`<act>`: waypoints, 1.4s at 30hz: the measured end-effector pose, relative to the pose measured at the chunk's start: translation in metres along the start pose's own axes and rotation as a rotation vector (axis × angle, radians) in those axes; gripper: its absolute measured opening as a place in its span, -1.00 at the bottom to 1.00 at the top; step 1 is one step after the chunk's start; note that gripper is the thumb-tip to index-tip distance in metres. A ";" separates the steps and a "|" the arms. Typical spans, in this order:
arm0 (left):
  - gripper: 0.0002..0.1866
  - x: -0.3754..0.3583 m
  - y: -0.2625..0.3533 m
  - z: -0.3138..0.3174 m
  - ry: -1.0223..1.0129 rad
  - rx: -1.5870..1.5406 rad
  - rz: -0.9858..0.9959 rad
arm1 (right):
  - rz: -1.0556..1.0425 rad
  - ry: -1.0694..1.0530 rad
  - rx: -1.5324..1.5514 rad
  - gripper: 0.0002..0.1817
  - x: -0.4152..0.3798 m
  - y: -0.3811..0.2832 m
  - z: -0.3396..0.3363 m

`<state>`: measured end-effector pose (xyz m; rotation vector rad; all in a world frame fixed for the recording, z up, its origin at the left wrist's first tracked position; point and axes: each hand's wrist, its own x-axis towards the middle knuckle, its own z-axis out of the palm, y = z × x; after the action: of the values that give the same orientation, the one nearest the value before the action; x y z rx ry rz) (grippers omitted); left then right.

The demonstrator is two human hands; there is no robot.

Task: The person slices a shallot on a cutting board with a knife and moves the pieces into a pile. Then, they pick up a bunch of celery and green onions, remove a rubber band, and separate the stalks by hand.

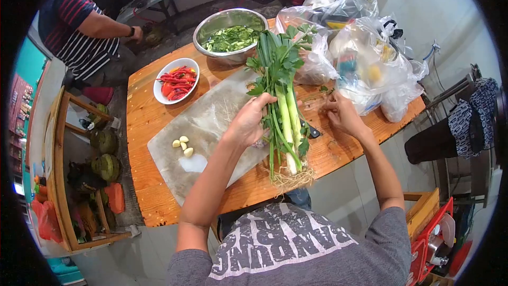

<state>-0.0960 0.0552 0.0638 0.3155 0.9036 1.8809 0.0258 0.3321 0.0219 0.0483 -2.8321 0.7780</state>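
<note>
My left hand (248, 119) is wrapped round a bunch of leeks and leafy celery (286, 108), raised over the wooden table's near side. Its leaves point away from me, and its stringy roots hang near the front edge. To the right, my right hand (341, 112) is closed with fingertips together beside the plastic bags; what they pinch, if anything, is hidden. A small green scrap (325, 89) lies just beyond those fingers. Partly covered by the bunch, a knife's black handle (314, 132) shows. Several peeled garlic cloves (183, 145) rest on the worn cutting board (169, 172).
A white bowl of red chillies and tomato (177, 99) and a steel bowl of chopped greens (231, 37) stand at the back. Filled plastic bags (360, 47) crowd the right side. Another person (84, 32) works at the far left, beside a wooden shelf (61, 180).
</note>
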 end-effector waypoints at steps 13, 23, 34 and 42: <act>-0.52 0.015 -0.015 0.003 0.025 0.027 0.045 | 0.052 -0.066 -0.144 -0.93 0.002 -0.001 0.010; -0.43 0.013 -0.016 0.018 0.081 -0.051 0.012 | -0.004 0.115 -0.043 -0.89 0.006 -0.022 -0.005; 0.06 0.031 -0.044 0.017 0.056 -0.391 0.121 | -0.026 0.063 -0.198 -0.56 0.001 -0.124 -0.022; 0.03 0.034 -0.044 0.007 -0.021 -0.418 0.131 | 0.262 -0.185 0.252 -0.72 0.003 -0.119 -0.030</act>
<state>-0.0789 0.0981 0.0322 0.1407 0.4654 2.1272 0.0384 0.2452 0.1077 -0.2286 -2.9292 1.2438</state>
